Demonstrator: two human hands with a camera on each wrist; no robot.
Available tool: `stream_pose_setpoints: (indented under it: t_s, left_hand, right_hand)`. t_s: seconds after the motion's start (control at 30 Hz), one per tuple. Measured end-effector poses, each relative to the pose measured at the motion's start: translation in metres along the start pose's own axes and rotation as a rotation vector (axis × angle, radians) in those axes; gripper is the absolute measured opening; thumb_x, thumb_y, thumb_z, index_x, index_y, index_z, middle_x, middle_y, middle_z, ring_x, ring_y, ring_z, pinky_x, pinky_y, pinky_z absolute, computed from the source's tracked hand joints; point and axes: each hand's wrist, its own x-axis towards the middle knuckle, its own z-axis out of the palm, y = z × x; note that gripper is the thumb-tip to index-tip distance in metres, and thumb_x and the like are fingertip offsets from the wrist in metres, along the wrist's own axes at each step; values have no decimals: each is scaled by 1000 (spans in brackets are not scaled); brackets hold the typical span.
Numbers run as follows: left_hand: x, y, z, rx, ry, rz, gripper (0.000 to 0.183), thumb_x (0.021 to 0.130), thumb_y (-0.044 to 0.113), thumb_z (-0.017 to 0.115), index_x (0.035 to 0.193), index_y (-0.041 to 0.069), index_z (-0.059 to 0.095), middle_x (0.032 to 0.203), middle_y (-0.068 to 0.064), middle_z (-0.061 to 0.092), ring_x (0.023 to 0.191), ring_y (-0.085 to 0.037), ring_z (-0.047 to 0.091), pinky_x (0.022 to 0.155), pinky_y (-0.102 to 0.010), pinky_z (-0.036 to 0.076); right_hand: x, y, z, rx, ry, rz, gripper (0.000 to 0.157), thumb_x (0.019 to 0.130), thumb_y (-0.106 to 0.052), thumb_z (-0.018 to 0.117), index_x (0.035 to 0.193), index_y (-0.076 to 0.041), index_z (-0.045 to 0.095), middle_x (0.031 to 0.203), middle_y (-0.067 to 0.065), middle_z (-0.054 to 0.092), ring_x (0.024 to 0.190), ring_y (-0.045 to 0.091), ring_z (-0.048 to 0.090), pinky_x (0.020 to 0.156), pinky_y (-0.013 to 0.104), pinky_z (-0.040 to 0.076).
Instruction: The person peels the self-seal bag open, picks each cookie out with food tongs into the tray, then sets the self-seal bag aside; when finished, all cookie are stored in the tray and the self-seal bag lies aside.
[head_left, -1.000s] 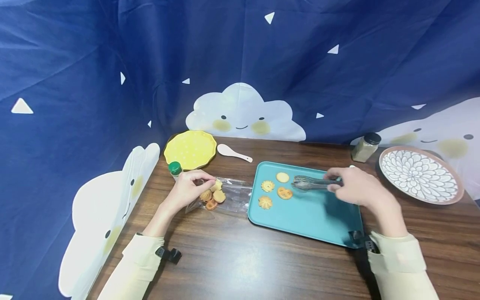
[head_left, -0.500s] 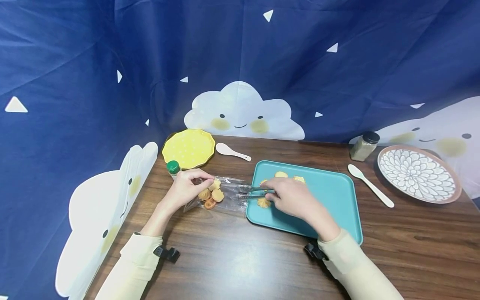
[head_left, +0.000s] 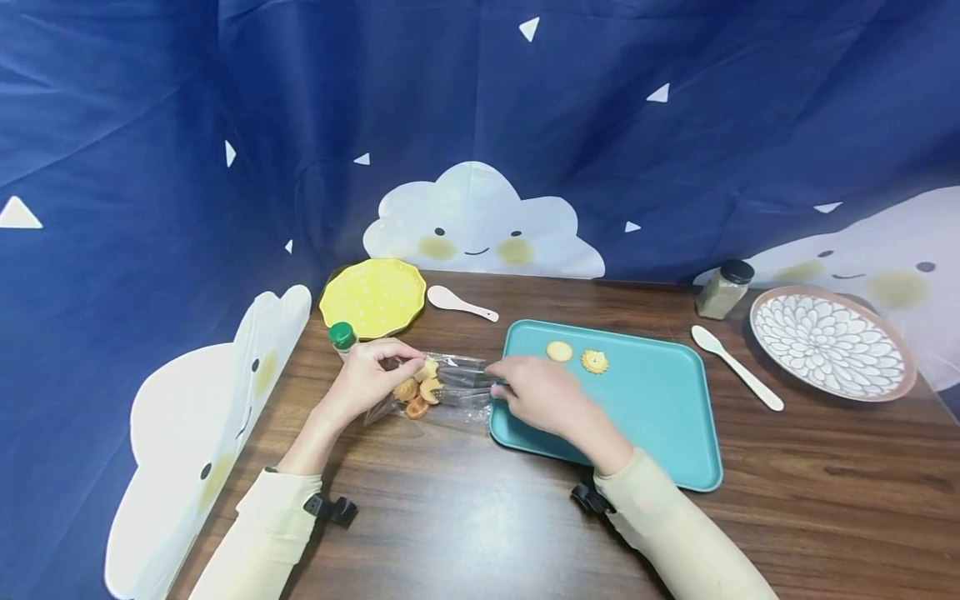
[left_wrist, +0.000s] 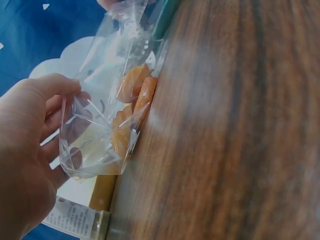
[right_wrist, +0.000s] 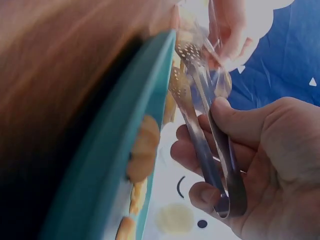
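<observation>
Tongs crossed from tray to bag.
The right hand point(head_left: 536, 396) carried the tongs point(right_wrist: 197, 135) leftward from over the tray point(head_left: 645, 417) to the cookies point(head_left: 429, 392) in the clear bag point(head_left: 471, 408), leaving the long white spoon point(head_left: 738, 369) fully visible.

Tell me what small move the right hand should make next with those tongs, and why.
Probably squeeze the metal tongs gently with the right hand to catch the nearest cookie. The perforated tips stand apart inside the clear plastic bag, close to that cookie, and the left hand pinches the bag's other end, which should help steady it.
</observation>
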Motion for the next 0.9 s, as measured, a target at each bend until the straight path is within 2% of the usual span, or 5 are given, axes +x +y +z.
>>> stream_pose_setpoints:
  t_s: [0.2, 0.43, 0.53, 0.67, 0.9]
  left_hand:
    - [-2, 1, -2, -10, 5, -12, 16, 92, 38, 75, 99, 25, 80, 94, 13, 77, 81, -8, 67, 70, -21, 53]
    - [-3, 2, -3, -6, 1, -27, 13, 92, 39, 75, 99, 29, 79, 93, 11, 77, 79, -8, 64, 69, -24, 52]
    - [-2, 2, -2, -4, -5, -29, 14, 92, 40, 74, 99, 29, 79, 93, 12, 77, 78, -10, 64, 69, -26, 52]
    - [-2, 2, -2, -9, -13, -26, 19, 92, 40, 74, 101, 25, 79, 93, 13, 77, 80, -15, 66, 69, -27, 53]
    - [0, 1, -1, -7, -11, -17, 11, 92, 38, 75, 99, 30, 79, 93, 12, 77, 79, -13, 65, 69, -23, 51]
  right_hand:
    - [4, -10, 6, -6, -3, 7, 37, 102, -32, 60, 136, -16, 64, 133, 3, 70, 124, 25, 66, 102, 46, 54]
    - [2, -10, 5, 20, 109, -19, 23, 97, -17, 68, 119, -15, 72, 114, 1, 77, 104, 22, 73, 84, 41, 59]
    - [0, -10, 2, 18, 135, -18, 22, 93, -12, 70, 114, -17, 73, 107, -1, 78, 98, 20, 74, 74, 39, 59]
    - [-2, -8, -3, 11, 148, -21, 23, 92, -10, 70, 112, -19, 74, 104, -2, 78, 92, 19, 73, 63, 34, 54]
    - [-3, -2, -6, 14, 102, -2, 25, 90, -13, 69, 113, -20, 74, 106, -2, 78, 77, 13, 62, 51, 26, 40]
